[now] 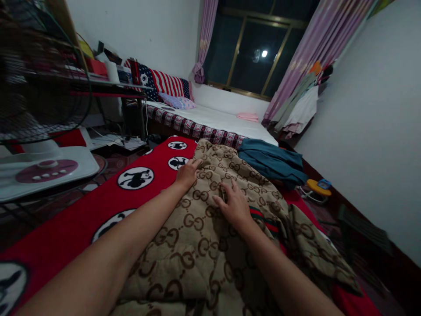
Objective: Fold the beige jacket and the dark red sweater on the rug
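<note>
1. Left hand (188, 174) rests at the left edge of the quilt (197, 228), fingers curled over the fabric where it meets the red sheet (98, 206); it looks closed on a fold of the quilt, though the fingertips are partly hidden
2. Right hand (233, 205) lies palm down on the quilt, just right of the left hand and nearer the camera; fingers spread and slack, pressing flat, gripping nothing
3. Quilt: tan with a brown linked-letter print and a green and red stripe (263, 219) near the right wrist. It lies rumpled across the middle and right of the red sheet, running from under both forearms out to its far end just beyond the hands
4. Red sheet carries white discs with black figures (136, 177), showing along the left of the quilt
5. Teal cloth (272, 162) lies bunched just beyond the quilt's far right corner, touching or nearly touching it; cannot tell which
6. Fan (39, 87) stands at far left on a white base (46, 169), well apart from the hands
7. Second bed (213, 118) beyond, with a small pillow (177, 102) and a pink folded item (247, 116)
8. Dark window (259, 48) with purple curtains (315, 48) at the back wall
</note>
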### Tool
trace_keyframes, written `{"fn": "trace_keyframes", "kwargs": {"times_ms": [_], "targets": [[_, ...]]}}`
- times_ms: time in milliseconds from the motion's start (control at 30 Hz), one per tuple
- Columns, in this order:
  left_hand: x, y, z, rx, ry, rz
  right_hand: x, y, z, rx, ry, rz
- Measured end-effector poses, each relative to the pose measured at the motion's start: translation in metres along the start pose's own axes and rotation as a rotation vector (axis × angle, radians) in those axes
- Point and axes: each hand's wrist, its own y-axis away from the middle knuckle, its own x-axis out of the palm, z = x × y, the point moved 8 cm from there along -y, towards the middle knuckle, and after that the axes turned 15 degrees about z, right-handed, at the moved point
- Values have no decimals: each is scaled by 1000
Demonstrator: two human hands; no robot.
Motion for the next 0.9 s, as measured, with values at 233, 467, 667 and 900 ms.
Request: {"fn": "trace_keyframes", "kwargs": {"times_ms": [233, 467, 667, 900], "targets": [[9, -5, 12, -32, -75, 78, 39, -13, -29, 25, 157, 46], [-6, 19, -6, -11, -250, 101, 51, -14, -29, 33, 198, 55], [24, 77, -16, 291, -205, 468, 38, -3, -21, -54, 62, 26], [23, 97, -11, 267, -215, 390, -4, 93, 67, -445, -284, -21]]}}
